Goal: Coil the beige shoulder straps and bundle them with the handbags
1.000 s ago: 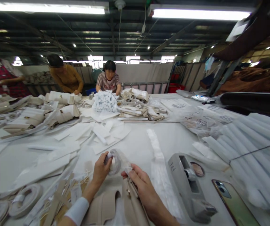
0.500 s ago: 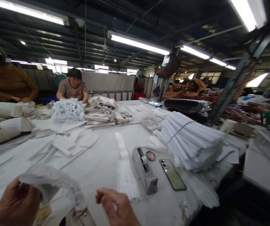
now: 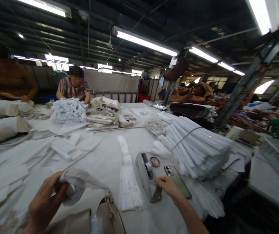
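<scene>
My left hand [image 3: 47,198] is closed around a bag strap wrapped in thin white wrapping [image 3: 81,182], which arches over to the right. The strap runs down to a beige handbag [image 3: 110,214] at the bottom edge, partly out of view. At the front end of a grey tape dispenser [image 3: 145,175], my right hand [image 3: 166,186] has its thumb and forefinger pinched together. Whatever lies between those fingertips is too small to make out. White wrapping strips [image 3: 129,185] lie flat just left of the dispenser.
Right of the dispenser lie a phone [image 3: 182,185] and a small round item [image 3: 155,162]. Behind them is a tied bundle of white tubes [image 3: 195,146]. White sheets [image 3: 63,146] cover the table's left side. Two people work across the table, near beige bags [image 3: 5,130].
My right hand has moved right, from beside the handbag to the tape dispenser. My left hand has shifted right and slightly up with the wrapped strap, and more of the handbag shows.
</scene>
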A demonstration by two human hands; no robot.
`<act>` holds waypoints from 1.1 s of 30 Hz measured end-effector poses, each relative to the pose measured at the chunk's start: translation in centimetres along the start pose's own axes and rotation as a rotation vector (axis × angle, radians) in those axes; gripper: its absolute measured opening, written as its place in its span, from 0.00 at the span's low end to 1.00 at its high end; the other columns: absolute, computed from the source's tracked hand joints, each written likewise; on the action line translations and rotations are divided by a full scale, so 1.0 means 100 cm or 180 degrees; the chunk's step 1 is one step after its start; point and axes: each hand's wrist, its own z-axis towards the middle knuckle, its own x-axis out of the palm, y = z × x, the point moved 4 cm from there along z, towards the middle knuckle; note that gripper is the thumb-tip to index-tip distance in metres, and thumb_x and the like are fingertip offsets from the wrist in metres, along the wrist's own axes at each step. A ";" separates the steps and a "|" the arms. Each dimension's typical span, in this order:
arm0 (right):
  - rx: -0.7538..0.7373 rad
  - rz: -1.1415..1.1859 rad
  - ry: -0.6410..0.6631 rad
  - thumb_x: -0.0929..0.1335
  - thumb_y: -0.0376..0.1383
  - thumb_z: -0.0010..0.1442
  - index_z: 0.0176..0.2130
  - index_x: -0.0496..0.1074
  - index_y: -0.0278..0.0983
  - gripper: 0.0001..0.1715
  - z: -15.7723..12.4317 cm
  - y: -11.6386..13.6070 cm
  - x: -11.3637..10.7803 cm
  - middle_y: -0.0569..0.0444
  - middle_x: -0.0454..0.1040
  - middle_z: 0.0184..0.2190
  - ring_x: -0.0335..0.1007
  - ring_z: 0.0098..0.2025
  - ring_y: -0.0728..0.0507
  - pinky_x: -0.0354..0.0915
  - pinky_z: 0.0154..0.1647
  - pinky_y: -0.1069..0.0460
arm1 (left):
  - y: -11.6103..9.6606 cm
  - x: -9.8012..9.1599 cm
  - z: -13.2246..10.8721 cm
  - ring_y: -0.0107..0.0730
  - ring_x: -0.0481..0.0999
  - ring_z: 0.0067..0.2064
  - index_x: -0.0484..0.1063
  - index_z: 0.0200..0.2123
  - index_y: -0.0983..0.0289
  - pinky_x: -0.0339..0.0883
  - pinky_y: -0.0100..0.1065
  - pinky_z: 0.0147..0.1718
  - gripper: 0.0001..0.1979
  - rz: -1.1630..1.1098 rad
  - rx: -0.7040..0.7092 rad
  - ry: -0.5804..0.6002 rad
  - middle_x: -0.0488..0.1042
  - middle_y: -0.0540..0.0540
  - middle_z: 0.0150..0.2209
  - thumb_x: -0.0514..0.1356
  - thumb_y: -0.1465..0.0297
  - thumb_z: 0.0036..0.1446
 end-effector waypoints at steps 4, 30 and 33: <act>0.0090 0.0008 0.0089 0.72 0.54 0.40 0.15 0.70 0.35 0.25 0.002 -0.001 0.001 0.54 0.67 0.15 0.60 0.23 0.46 0.55 0.26 0.51 | 0.009 0.009 0.000 0.36 0.76 0.41 0.66 0.50 0.62 0.67 0.34 0.44 0.15 -0.0058 0.0011 0.0138 0.74 0.56 0.42 0.55 0.62 0.62; -0.0021 -0.0355 -0.0835 0.67 0.56 0.45 0.20 0.73 0.37 0.25 -0.054 -0.017 -0.014 0.48 0.74 0.26 0.69 0.34 0.37 0.63 0.37 0.46 | 0.027 0.039 -0.011 0.35 0.76 0.41 0.69 0.46 0.61 0.69 0.32 0.42 0.16 -0.0402 -0.0338 0.0604 0.75 0.56 0.43 0.55 0.59 0.60; 0.0355 -0.0289 -0.0569 0.64 0.59 0.43 0.21 0.72 0.38 0.28 -0.058 -0.037 -0.004 0.51 0.71 0.19 0.68 0.26 0.39 0.63 0.30 0.46 | 0.027 0.043 -0.007 0.36 0.76 0.43 0.71 0.45 0.61 0.69 0.33 0.43 0.16 -0.0739 -0.0752 0.0778 0.76 0.56 0.43 0.57 0.59 0.58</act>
